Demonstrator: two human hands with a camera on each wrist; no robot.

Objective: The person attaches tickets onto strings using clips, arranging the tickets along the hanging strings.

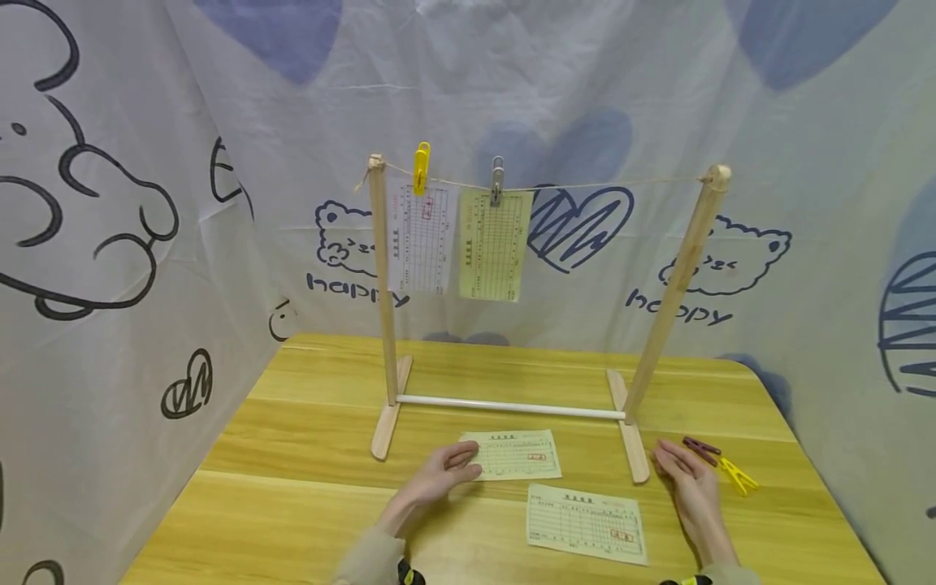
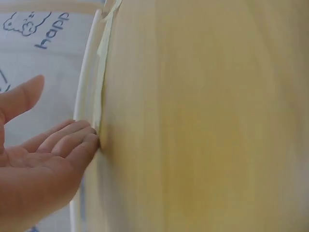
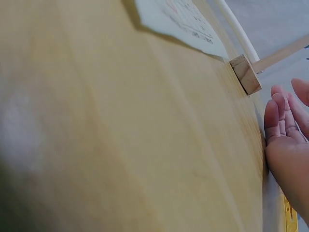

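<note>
My left hand (image 1: 439, 474) is at the left edge of a pale green printed slip (image 1: 519, 457) on the table. In the left wrist view its fingers (image 2: 72, 140) are extended, fingertips right at the slip's edge, and the thumb stands apart. My right hand (image 1: 691, 486) lies on the table, relaxed and holding nothing, between a wooden stand's right foot (image 1: 634, 451) and two clothespins, one dark purple (image 1: 702, 449) and one yellow (image 1: 738, 476). A second printed slip (image 1: 585, 522) lies nearer the front, between the hands.
The stand has two wooden posts (image 1: 676, 284), a white crossbar (image 1: 512, 408) and a string (image 1: 607, 185) between the tops. A yellow clothespin (image 1: 421, 168) holds a whitish slip (image 1: 418, 244) on it; a grey clothespin (image 1: 497, 180) holds a yellow-green slip (image 1: 493, 252). A patterned cloth (image 1: 570, 65) hangs behind.
</note>
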